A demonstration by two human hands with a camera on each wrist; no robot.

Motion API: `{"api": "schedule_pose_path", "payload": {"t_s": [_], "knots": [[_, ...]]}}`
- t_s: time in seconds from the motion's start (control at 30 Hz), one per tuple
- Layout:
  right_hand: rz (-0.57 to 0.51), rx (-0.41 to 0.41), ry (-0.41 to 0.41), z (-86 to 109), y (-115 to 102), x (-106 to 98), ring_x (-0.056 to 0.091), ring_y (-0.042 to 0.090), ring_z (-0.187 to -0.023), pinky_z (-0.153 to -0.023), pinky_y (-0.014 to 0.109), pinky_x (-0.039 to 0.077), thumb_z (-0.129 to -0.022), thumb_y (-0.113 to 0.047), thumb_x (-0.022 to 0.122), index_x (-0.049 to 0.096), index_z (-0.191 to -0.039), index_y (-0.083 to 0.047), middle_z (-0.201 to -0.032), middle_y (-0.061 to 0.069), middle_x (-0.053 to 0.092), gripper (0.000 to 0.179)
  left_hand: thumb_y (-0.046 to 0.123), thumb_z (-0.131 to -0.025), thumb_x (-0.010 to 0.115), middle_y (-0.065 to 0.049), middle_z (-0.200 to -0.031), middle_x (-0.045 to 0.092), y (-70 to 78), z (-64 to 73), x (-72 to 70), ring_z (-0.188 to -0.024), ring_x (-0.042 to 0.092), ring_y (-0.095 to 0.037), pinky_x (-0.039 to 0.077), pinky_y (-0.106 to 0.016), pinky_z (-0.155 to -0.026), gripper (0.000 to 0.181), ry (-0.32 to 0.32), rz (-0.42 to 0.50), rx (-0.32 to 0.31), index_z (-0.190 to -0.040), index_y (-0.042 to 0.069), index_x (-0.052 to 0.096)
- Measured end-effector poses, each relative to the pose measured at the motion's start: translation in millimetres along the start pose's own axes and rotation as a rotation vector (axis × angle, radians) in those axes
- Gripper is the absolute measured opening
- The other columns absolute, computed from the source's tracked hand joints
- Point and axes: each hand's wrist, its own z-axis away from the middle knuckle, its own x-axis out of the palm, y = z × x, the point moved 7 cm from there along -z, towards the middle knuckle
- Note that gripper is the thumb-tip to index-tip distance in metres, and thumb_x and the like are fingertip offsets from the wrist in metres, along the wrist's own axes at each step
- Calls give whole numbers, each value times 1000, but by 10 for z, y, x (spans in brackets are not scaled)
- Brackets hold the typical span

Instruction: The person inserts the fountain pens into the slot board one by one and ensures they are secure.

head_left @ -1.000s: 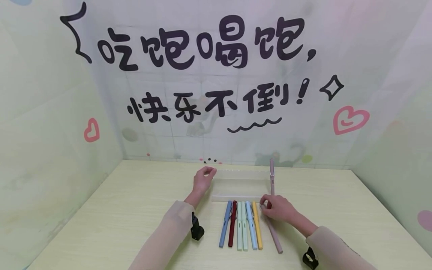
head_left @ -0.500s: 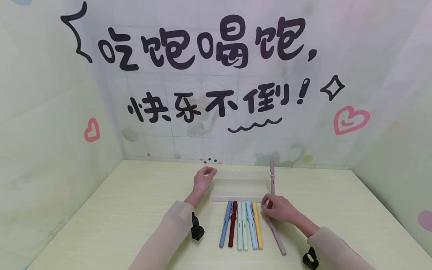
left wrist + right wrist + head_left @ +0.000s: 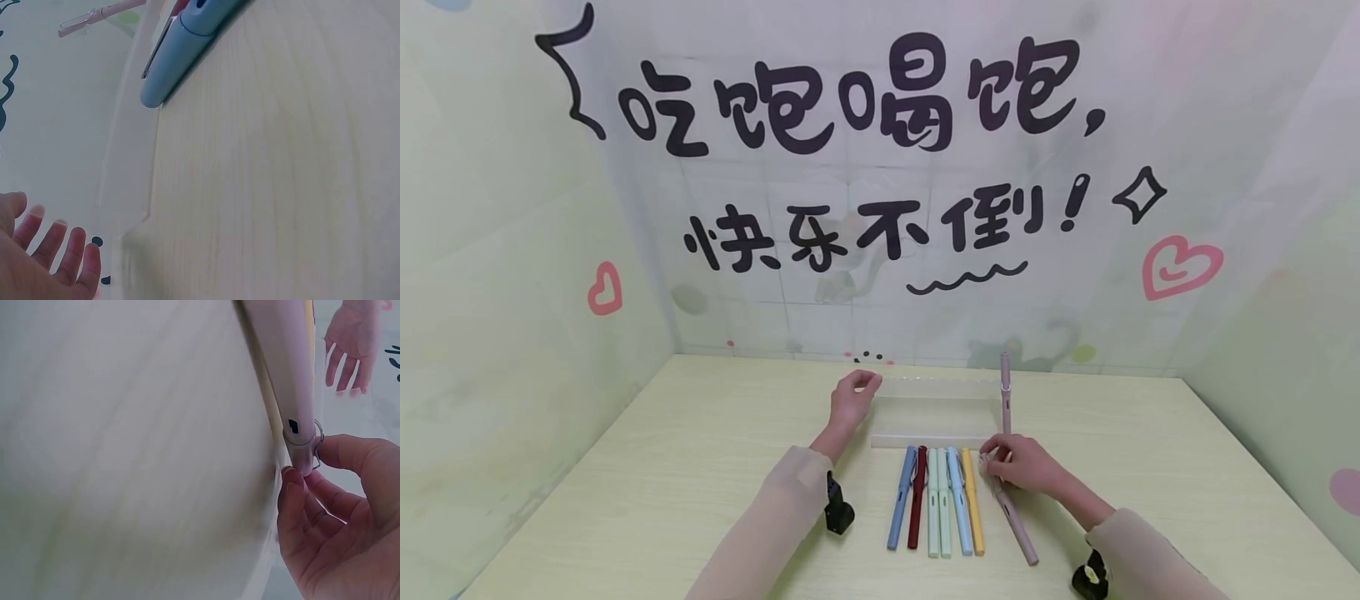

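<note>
Swung outward since a second ago is the free end of the mauve pen point(image 3: 1018, 527), now farther from the yellow pen point(image 3: 973, 508), while my hands have barely shifted. My right hand point(image 3: 1022, 462) pinches its clip end between thumb and fingertips; its smooth, rounded barrel slants from my fingers back toward me, with a dark oval window and a bent-wire metal clip. My left hand point(image 3: 850, 400) has its fingers relaxed and slightly spread at the near-left end of a clear plastic rack point(image 3: 917, 441); I cannot tell how firmly they touch it. To the left of my right fingers lie the yellow, light blue point(image 3: 959, 508), two pale green, dark red point(image 3: 916, 500) and blue pens point(image 3: 901, 500), side by side. Just beyond those fingers another mauve pen point(image 3: 1006, 387) stands upright. Under everything spreads a pale, wood-grained tabletop point(image 3: 662, 458); ahead hangs a whitish, creased backdrop point(image 3: 760, 325) with bold dark lettering and pink hearts.
</note>
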Motion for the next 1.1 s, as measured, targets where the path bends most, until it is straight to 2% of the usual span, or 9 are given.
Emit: {"api": "schedule_pose_path", "payload": {"t_s": [0.47,0.73,0.93,1.1], "knots": [[-151,119,9,-16,133,-11,47,18,-57,-47,27,41,-84,-13,59,59,-98,-2,-71,4,52,19,24,-88,54,-9,-96,59,11,13,-6,-91,53,-23,44,-36,-77,24,-3,6,10,-99,3,60],[-235,69,-7,-12,78,-49,47,20,-57,-46,30,41,-85,-10,57,57,-102,3,-71,5,53,21,22,-87,56,-9,-92,60,6,-2,-14,-89,54,-24,44,-37,-76,24,18,3,25,-96,1,61],[-249,66,-8,-28,64,-98,49,22,-57,-45,31,43,-85,-10,56,55,-105,4,-71,6,54,25,24,-87,56,-8,-93,59,-6,-9,-6,-89,54,-23,44,-36,-77,24,13,0,7,-97,2,61],[-265,60,-1,-39,38,-144,49,22,-61,-47,32,45,-86,-11,56,54,-108,5,-73,7,55,27,24,-87,56,-8,-93,59,2,-6,-9,-89,54,-23,44,-36,-76,24,12,1,19,-97,2,61]]}}
